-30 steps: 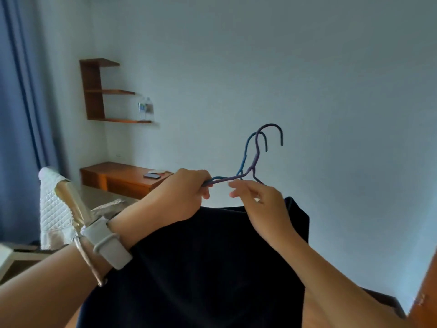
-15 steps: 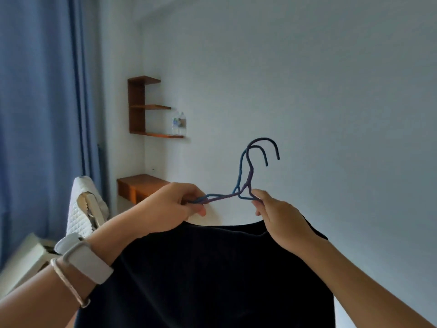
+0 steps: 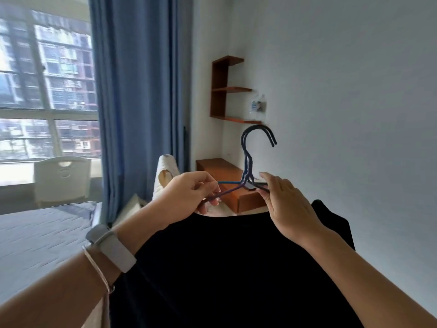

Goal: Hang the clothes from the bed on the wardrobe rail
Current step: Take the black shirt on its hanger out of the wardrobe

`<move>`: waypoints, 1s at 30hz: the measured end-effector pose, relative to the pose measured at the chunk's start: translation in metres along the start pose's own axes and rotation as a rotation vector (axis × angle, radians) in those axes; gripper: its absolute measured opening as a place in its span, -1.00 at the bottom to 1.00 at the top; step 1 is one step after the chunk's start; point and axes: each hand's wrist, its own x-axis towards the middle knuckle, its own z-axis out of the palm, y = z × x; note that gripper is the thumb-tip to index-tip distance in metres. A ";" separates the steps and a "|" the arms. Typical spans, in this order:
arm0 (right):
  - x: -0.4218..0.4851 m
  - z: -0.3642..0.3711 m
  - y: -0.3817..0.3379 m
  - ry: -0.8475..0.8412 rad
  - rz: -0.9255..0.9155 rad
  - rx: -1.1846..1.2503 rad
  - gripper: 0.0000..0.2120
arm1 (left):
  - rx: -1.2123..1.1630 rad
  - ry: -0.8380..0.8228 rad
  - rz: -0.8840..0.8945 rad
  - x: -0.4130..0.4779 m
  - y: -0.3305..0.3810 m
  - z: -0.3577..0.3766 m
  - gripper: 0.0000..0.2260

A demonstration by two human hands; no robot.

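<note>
Black top (image 3: pixel 224 268) hangs below two hangers (image 3: pixel 247 162) held up together, left hand (image 3: pixel 189 195) pinching one shoulder bar, right hand (image 3: pixel 286 207) pinching the other, with a bottle (image 3: pixel 257 104) on the bottom wall shelf (image 3: pixel 233 119) behind.

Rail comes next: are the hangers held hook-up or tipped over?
Hook-up: the hangers curve upward above the left hand and right hand gripping them.

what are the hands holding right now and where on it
Two stacked thin wire hangers, blue and purple: left hand pinches their left shoulder arm, right hand pinches the right one.
</note>
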 end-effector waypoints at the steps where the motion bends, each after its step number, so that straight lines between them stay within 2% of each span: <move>1: 0.013 0.014 0.001 -0.001 -0.019 0.017 -0.57 | 0.020 0.030 -0.015 0.009 -0.010 -0.004 -0.81; 5: 0.073 0.068 -0.005 -0.022 -0.067 0.068 -0.67 | 0.215 0.045 -0.024 0.048 -0.051 -0.020 -0.74; 8: 0.123 0.106 -0.021 -0.004 -0.132 0.100 -0.76 | 0.448 0.091 0.003 0.072 -0.091 -0.043 -0.82; 11: 0.175 0.141 -0.045 -0.031 -0.203 0.139 -0.79 | 0.598 0.176 -0.036 0.091 -0.134 -0.078 -0.82; 18: 0.286 0.209 -0.098 -0.153 -0.317 0.557 -0.86 | 0.650 0.468 -0.103 0.124 -0.199 -0.147 -0.80; 22: 0.332 0.256 -0.108 -0.169 -0.451 0.558 -0.64 | 0.693 0.577 -0.118 0.144 -0.228 -0.176 -0.80; 26: 0.392 0.333 -0.100 -0.237 -0.458 0.479 -0.39 | 0.792 0.630 -0.203 0.176 -0.276 -0.204 -0.80; 30: 0.467 0.409 -0.105 -0.398 -0.444 0.714 -0.18 | 0.850 0.693 -0.259 0.214 -0.322 -0.234 -0.81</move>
